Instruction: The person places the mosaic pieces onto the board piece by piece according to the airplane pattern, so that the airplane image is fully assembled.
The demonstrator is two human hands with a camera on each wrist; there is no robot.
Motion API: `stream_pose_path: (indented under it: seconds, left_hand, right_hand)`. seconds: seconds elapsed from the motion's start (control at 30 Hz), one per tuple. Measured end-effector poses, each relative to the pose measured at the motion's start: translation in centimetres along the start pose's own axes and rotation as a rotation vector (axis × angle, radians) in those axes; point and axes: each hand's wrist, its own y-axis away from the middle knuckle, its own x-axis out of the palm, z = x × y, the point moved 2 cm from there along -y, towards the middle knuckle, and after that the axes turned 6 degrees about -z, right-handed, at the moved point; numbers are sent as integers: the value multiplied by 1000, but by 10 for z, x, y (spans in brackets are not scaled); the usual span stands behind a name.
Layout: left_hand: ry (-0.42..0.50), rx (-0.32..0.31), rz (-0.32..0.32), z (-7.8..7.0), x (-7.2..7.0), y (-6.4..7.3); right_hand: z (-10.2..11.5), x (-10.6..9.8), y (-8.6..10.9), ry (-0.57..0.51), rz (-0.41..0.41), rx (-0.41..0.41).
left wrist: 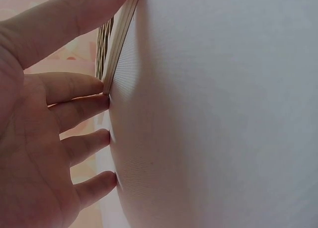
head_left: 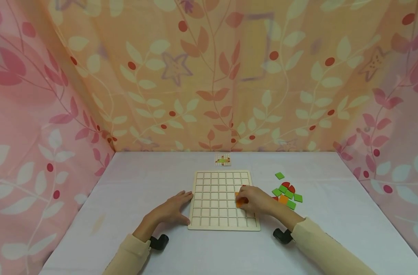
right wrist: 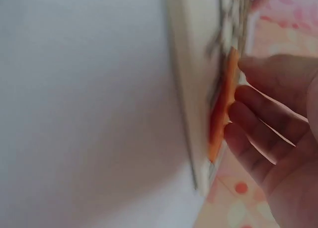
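A light wooden grid board lies on the table. Beside its left edge the left hand rests with fingers spread, and in the left wrist view its thumb and nearest fingertips touch the board's edge. Over the right part of the grid is the right hand, bent at the fingers, its tips pinching an orange tile at the board's surface. Orange also shows beside the thumb in the head view. A bit of red at the far side of that hand is mostly covered. Blur softens the right wrist view.
Right of the board lies a loose group of green tiles, red rounded pieces and an orange square. One green tile lies apart farther back. A small pattern card is behind the board. Patterned cloth walls enclose the table.
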Motion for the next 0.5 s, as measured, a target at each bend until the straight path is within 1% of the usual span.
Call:
stream_pose_path:
  seconds: [0.13,0.23,0.37,0.5]
  left_hand:
    - [-2,6,2,-1,0,0]
    - [-5,6,2,-1,0,0]
    - [-9,3,-1,-1,-1,0]
    - [-11,7,-1,-1,0,0]
  right_hand:
    - [-6,-15,3,-73,-25,51]
    - [-12,-31,7,-111,-79,103]
    - [-20,-53,14,-112,-152,152]
    - [-28,-70,23,-73,-180,197]
